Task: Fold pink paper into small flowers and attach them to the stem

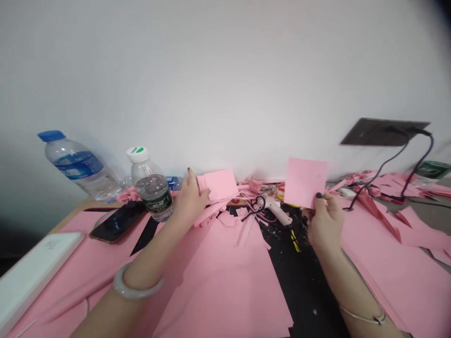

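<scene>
Right fingers [319,205] pinch a pink paper square [306,182], apparently already cut; left fingers [191,181] touch smaller pink cards [221,184] (grip cannot be told). Between and below both, a large pink sheet [218,281] appears uncut.

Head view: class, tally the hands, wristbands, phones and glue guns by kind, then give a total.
Hands: 2 (left hand, right hand)
Wristbands: 2 (bangle, thin bracelet)
Phone: 1
Glue gun: 1
Total: 6
</scene>
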{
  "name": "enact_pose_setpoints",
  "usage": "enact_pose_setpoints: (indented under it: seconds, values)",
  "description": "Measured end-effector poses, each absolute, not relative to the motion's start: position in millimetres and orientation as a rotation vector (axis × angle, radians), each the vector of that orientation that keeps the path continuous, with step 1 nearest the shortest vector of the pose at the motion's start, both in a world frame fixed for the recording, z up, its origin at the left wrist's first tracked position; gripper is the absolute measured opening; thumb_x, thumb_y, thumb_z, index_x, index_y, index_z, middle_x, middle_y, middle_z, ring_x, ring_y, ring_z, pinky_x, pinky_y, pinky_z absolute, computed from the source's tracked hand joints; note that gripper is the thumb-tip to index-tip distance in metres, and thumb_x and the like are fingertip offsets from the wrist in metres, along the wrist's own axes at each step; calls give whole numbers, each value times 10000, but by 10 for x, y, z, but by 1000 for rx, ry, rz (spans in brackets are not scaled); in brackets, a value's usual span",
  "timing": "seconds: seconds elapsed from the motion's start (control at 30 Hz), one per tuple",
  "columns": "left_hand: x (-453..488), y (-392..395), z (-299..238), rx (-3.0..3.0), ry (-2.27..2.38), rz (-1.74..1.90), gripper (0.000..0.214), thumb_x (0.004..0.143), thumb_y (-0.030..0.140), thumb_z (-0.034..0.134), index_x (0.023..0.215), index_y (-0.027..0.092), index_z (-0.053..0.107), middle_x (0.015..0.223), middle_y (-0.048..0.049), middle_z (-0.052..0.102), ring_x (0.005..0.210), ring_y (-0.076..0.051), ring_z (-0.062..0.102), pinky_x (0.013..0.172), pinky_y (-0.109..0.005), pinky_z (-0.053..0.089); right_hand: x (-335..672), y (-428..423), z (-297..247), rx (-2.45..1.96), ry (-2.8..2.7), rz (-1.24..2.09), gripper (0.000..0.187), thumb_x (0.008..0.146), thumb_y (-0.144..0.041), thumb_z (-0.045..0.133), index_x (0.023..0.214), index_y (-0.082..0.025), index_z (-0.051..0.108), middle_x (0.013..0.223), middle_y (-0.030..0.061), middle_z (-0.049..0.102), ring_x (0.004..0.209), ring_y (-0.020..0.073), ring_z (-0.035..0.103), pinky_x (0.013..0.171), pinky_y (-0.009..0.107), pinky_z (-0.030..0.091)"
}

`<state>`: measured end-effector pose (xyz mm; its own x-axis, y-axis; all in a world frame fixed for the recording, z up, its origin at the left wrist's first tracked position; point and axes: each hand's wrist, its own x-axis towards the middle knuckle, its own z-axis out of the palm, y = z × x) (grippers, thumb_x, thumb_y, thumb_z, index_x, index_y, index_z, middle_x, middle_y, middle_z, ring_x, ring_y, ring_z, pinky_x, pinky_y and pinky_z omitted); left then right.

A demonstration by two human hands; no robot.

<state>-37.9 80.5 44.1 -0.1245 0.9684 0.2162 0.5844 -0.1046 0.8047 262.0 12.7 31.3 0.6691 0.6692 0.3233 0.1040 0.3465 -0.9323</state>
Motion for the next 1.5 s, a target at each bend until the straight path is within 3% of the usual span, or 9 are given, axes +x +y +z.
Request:
enact_pose_setpoints:
  seconds: [0.1,0.2,0.33,0.53,0.83,1.03,1.13,1.33,1.5]
  values:
    - [-361,656,568,1796,1794,1122,739,832,363,663,1475,104,409,1433,-244,499,1307,-417,489,1058,-521,390,2385,81,318,-1244,-943,572,255,857,-454,637,879,-234,510,554,-86,445,406,96,387,391,215,310]
    - [-184,457,570,1492,1300,935,601,872,498,599,1350,135,562,1156,-173,702,948,-305,697,803,-420,551,2066,-20,321,-1239,-1154,805,258,892,-481,587,932,-241,502,512,-93,457,385,106,410,390,213,313]
    - [-29,277,381,1166,998,818,356,781,474,723,821,120,725,794,-112,750,737,-235,716,702,-348,581,1911,-109,362,-1301,-1585,929,220,969,-427,447,917,-232,534,507,-70,519,389,125,450,414,230,348]
    - [-377,168,224,1066,1053,871,366,698,479,791,698,125,697,717,-95,750,669,-237,707,678,-365,587,2838,189,502,-1744,-1766,-142,178,879,-274,522,895,-189,678,784,74,739,683,236,667,652,337,478]
    - [-515,10,156,1044,1063,890,402,696,544,775,746,146,742,766,-104,773,673,-253,715,695,-376,579,3318,575,303,-1778,-2458,-407,248,905,-148,492,943,-164,737,1017,155,748,981,321,672,776,394,508]
    - [-521,13,104,1047,1064,883,414,715,540,760,791,134,750,789,-111,776,707,-257,720,702,-372,581,3443,674,361,-1984,-2245,-299,209,907,-231,524,951,-161,715,906,124,744,822,276,684,700,347,480]
    - [-509,15,81,1034,1064,883,407,720,534,755,806,136,746,793,-111,775,696,-247,715,685,-359,577,3530,759,390,-2209,-2091,-292,157,804,-197,609,909,-137,708,826,124,727,754,277,673,633,322,451]
    - [-486,-3,111,1051,1064,877,386,751,522,728,727,137,722,752,-107,757,663,-238,695,663,-348,558,3550,890,405,-2148,-2225,-212,138,688,-98,622,758,-171,716,821,96,703,748,231,652,664,288,435]
    - [-504,6,131,1061,1053,861,396,761,523,720,733,128,726,755,-118,750,707,-252,700,691,-355,549,3519,927,542,-2098,-2245,-130,141,698,-161,615,814,-171,695,744,60,703,684,217,632,593,278,406]
